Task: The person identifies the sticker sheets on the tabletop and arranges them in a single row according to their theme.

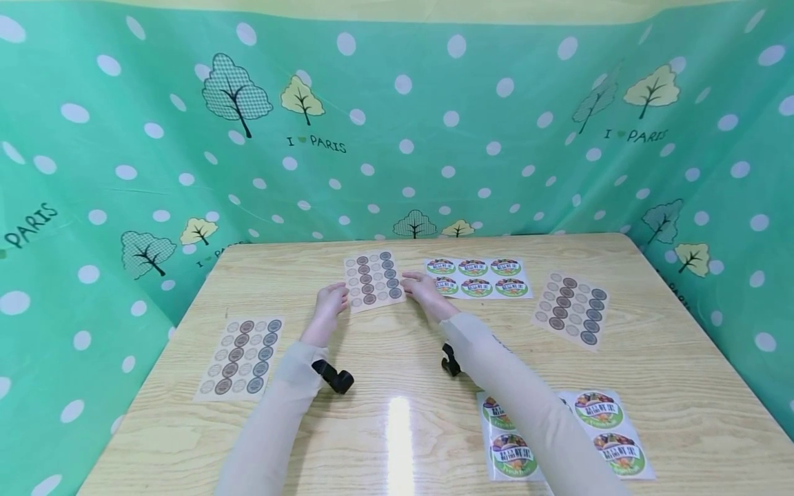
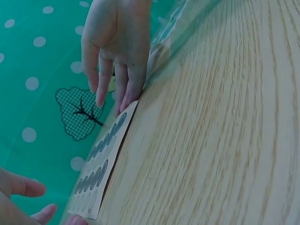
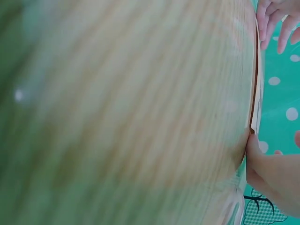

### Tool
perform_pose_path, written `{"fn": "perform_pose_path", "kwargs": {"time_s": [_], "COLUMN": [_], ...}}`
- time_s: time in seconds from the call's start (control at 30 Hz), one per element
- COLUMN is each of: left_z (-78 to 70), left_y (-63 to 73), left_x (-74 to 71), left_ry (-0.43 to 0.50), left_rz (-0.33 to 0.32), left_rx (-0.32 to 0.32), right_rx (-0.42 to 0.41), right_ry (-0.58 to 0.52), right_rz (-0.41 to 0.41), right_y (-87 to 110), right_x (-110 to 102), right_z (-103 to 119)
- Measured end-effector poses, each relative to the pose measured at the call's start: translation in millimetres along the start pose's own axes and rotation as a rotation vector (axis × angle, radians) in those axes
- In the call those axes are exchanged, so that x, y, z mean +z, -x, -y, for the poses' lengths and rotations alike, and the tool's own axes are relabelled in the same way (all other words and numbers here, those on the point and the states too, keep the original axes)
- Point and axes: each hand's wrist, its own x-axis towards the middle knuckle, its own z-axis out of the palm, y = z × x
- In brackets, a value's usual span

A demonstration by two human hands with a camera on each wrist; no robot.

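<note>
A beige sheet of round stickers point(image 1: 374, 280), in brown, grey and pale columns, lies near the table's back edge between both hands. At its left edge is my left hand point(image 1: 331, 300), the fingers loosely extended and a fingertip by the sheet's corner in the left wrist view. My right hand point(image 1: 425, 289) touches the opposite edge with nearly straight fingers. In the right wrist view, the right thumb point(image 3: 255, 152) rests right at the sheet's thin edge. Close behind the right hand lies a white sheet of colourful fruit-label stickers point(image 1: 476, 278).
Similar beige sticker sheets lie on the left point(image 1: 240, 358) and on the right point(image 1: 572, 309). Another fruit-label sheet point(image 1: 629, 427) lies at the front right, partly under the right forearm. A green dotted curtain point(image 1: 372, 124) surrounds the back and sides of the wooden table point(image 1: 384, 358).
</note>
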Motion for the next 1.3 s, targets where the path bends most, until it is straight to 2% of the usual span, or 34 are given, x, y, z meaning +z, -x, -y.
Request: {"fn": "perform_pose_path", "kwargs": {"time_s": [0.03,0.1,0.17,0.23,0.33,0.4,0.47,0.53,0.67,0.7,0.73,0.9,0.97,1.0,1.03,1.07,1.1,1.2,1.27,1.3], "left_z": [2.9,-4.5,-36.2,-80.1,-143.4,-170.9,-182.5,-184.4,-159.7,-150.2,-143.9,-71.1,-45.7,-47.9,-49.7,-58.4,-68.7,-114.4,-137.6,-143.2], "left_y": [-3.1,6.8,43.3,94.0,168.9,203.4,218.8,220.6,187.9,176.6,170.7,86.9,57.0,58.6,62.2,72.6,85.4,139.8,165.9,172.4], "left_x": [-0.6,1.8,13.1,29.3,49.9,58.2,60.3,60.8,54.9,51.9,48.9,23.9,16.5,17.3,17.6,20.4,25.0,40.6,48.8,51.3], "left_ry": [0.019,0.037,0.031,0.002,-0.019,-0.031,-0.036,-0.071,-0.117,-0.114,-0.096,-0.021,-0.017,-0.025,-0.013,-0.020,-0.027,-0.054,-0.077,-0.080], "left_rz": [-0.007,-0.019,-0.044,-0.084,-0.092,-0.084,-0.060,-0.049,-0.044,-0.045,-0.034,-0.051,-0.060,-0.062,-0.052,-0.046,-0.057,-0.083,-0.104,-0.117], "left_rx": [-0.001,-0.007,-0.043,-0.084,-0.111,-0.105,-0.088,-0.080,-0.083,-0.086,-0.076,-0.015,0.008,-0.014,0.002,-0.012,-0.012,-0.065,-0.099,-0.103], "right_rx": [0.002,0.003,0.003,0.008,0.016,0.022,0.025,0.029,0.047,0.051,0.054,0.057,0.049,0.044,0.017,0.017,0.018,0.029,0.067,0.074], "right_ry": [-0.022,-0.058,-0.088,-0.105,-0.111,-0.110,-0.105,-0.096,-0.076,-0.068,-0.059,-0.043,-0.037,-0.034,-0.033,-0.025,-0.022,-0.038,-0.056,-0.072], "right_rz": [-0.003,-0.006,-0.005,-0.008,-0.018,-0.026,-0.030,-0.031,-0.037,-0.040,-0.042,-0.043,-0.049,-0.054,-0.047,-0.055,-0.060,-0.064,-0.073,-0.067], "right_y": [0.0,0.4,0.9,0.5,-0.7,-1.4,-1.6,-1.6,-0.7,-0.7,-0.5,-4.2,-7.7,-9.7,-13.6,-15.2,-16.0,-12.9,-3.6,1.0], "right_x": [0,0,0,1,1,2,2,2,3,3,3,7,9,11,10,11,12,12,13,13], "right_z": [0,1,1,1,0,0,0,0,1,1,1,-1,-4,-5,-9,-11,-11,-10,-3,0]}}
